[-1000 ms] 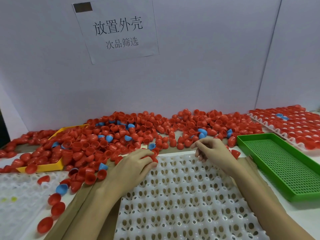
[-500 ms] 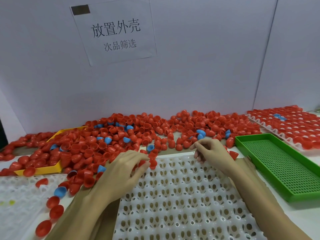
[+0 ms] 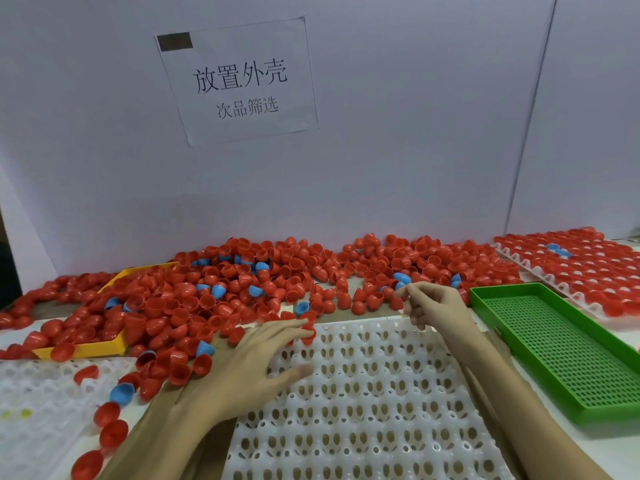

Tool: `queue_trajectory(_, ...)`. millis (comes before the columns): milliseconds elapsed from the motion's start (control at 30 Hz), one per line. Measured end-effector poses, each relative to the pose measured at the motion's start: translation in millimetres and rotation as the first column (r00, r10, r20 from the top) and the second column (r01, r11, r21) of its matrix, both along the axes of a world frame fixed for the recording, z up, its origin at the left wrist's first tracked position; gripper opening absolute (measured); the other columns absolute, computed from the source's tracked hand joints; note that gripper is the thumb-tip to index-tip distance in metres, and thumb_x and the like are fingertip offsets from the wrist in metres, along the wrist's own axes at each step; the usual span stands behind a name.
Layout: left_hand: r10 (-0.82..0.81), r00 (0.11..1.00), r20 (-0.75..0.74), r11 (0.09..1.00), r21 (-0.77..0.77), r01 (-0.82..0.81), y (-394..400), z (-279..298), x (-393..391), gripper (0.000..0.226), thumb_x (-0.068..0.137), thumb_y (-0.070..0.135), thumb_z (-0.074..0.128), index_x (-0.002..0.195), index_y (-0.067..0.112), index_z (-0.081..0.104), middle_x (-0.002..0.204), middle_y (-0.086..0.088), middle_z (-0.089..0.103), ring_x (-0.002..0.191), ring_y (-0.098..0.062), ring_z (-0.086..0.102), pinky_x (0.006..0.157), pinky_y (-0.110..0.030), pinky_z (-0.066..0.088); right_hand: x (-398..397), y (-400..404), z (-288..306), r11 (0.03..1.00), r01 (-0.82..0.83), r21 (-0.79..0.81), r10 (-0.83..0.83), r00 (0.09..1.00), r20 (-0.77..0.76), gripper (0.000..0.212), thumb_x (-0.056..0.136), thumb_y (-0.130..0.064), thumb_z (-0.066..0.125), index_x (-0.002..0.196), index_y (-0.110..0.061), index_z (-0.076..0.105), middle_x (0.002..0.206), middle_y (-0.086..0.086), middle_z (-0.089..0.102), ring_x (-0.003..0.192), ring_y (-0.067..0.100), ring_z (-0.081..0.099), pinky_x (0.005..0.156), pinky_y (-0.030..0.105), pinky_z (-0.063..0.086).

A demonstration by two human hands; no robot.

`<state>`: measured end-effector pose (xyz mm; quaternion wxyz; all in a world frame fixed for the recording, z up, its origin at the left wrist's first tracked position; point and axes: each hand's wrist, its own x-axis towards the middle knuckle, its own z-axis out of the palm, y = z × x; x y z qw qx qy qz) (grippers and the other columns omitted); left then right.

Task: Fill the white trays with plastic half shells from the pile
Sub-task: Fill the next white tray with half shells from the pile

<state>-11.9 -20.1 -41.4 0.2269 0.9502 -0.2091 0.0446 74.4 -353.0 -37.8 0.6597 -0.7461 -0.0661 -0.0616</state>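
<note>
Since a moment ago the left hand (image 3: 256, 368) has slid forward over the near white tray (image 3: 363, 410), its fingers now stretched flat with the tips on a red half shell (image 3: 306, 332) at the tray's far-left corner; the grip is wide, clasping nothing. Other shells lie in a long pile (image 3: 277, 282) along the back of the bench (image 3: 616, 448), mostly glossy red cups, some mouth up, some dome up, with a scattering of blue ones too many to count. Apart from that corner shell, the tray's pockets show bare holes. Right hand (image 3: 433, 306) hovers over the tray's far-right corner beside the pile, thumb and forefinger pinched narrow; whether anything sits between them I cannot tell. Three white trays show: this one, a second (image 3: 31, 403) at the left edge, and a third (image 3: 585, 268) at far right filled with red shells. One green perforated tray (image 3: 554, 348) lies just right of the forearm, one yellow tray (image 3: 86, 348) half buried at left. One paper sign (image 3: 239, 81) hangs on the wall.
</note>
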Motion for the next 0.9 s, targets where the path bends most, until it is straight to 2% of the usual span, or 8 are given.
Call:
queue_trajectory(100,0.065,0.994,0.088,0.988,-0.149,-0.052,-16,4,12,0.047,0.098,0.073,0.036,0.13,0.048,0.059,0.134,0.037,0.05,0.133,0.017,0.035,0.116,-0.027,0.028,-1,7,-2,0.971,0.041,-0.234,-0.015,0.994,0.111,0.027,0.107,-0.02,0.058,0.09,-0.017,0.078,0.066,0.002,0.07,0.055,0.01,0.059,0.054,0.021,0.05)
queue_trajectory(200,0.086,0.988,0.127,0.99,-0.121,-0.071,-46,14,37,0.028,0.104,0.051,0.049,0.124,0.038,0.064,0.123,0.029,0.056,0.123,0.009,0.049,0.11,-0.029,0.042,-3,13,-4,0.91,0.087,-0.406,-0.009,0.982,0.191,0.023,0.106,-0.022,0.06,0.09,-0.021,0.077,0.067,-0.001,0.072,0.052,0.003,0.058,0.053,0.015,0.046)
queue_trajectory(300,0.016,0.994,0.109,1.0,0.01,-0.017,-75,27,71,0.027,0.105,0.042,0.052,0.127,0.03,0.063,0.118,0.019,0.058,0.108,0.0,0.058,0.097,-0.033,0.054,-4,14,-3,0.897,0.087,-0.433,0.0,0.98,0.199,0.022,0.106,-0.02,0.06,0.092,-0.02,0.077,0.067,-0.001,0.071,0.054,0.002,0.059,0.054,0.014,0.046)
queue_trajectory(433,-0.126,0.976,0.178,0.941,0.334,0.061,-110,39,116,0.034,0.108,0.035,0.047,0.14,0.026,0.055,0.127,0.006,0.057,0.101,-0.015,0.063,0.078,-0.034,0.055,-4,11,-3,0.892,0.083,-0.445,0.006,0.981,0.195,0.024,0.107,-0.021,0.059,0.091,-0.021,0.076,0.067,-0.002,0.072,0.053,0.006,0.059,0.053,0.016,0.047)
queue_trajectory(533,-0.175,0.976,0.13,0.872,0.481,0.092,-129,39,138,0.036,0.11,0.037,0.04,0.145,0.032,0.05,0.131,0.002,0.052,0.098,-0.019,0.063,0.074,-0.037,0.055,-3,9,-5,0.887,0.084,-0.455,0.01,0.979,0.202,0.024,0.107,-0.022,0.059,0.09,-0.025,0.076,0.068,-0.005,0.072,0.055,0.008,0.06,0.053,0.016,0.048)
queue_trajectory(633,-0.185,0.98,0.074,0.815,0.569,0.111,-140,28,150,0.032,0.109,0.038,0.04,0.138,0.03,0.053,0.122,-0.003,0.056,0.1,-0.021,0.059,0.073,-0.036,0.048,0,10,-7,0.877,0.094,-0.471,0.008,0.977,0.211,0.023,0.106,-0.022,0.06,0.091,-0.027,0.076,0.069,-0.01,0.072,0.059,0.012,0.064,0.055,0.019,0.051)
queue_trajectory(733,-0.153,0.986,0.069,0.86,0.5,0.099,-141,18,155,0.029,0.107,0.034,0.05,0.134,0.027,0.058,0.12,-0.005,0.056,0.096,-0.016,0.05,0.075,-0.034,0.043,1,11,-8,0.873,0.092,-0.478,0.016,0.976,0.216,0.024,0.106,-0.022,0.06,0.089,-0.029,0.075,0.07,-0.011,0.073,0.06,0.015,0.065,0.057,0.022,0.052)
queue_trajectory(900,-0.082,0.985,0.152,0.967,0.253,0.041,-125,25,145,0.032,0.099,0.04,0.064,0.127,0.024,0.064,0.111,0.004,0.057,0.105,-0.019,0.059,0.086,-0.035,0.052,0,10,-7,0.874,0.091,-0.478,0.016,0.976,0.216,0.026,0.106,-0.022,0.059,0.086,-0.03,0.075,0.068,-0.011,0.072,0.058,0.011,0.064,0.055,0.017,0.049)
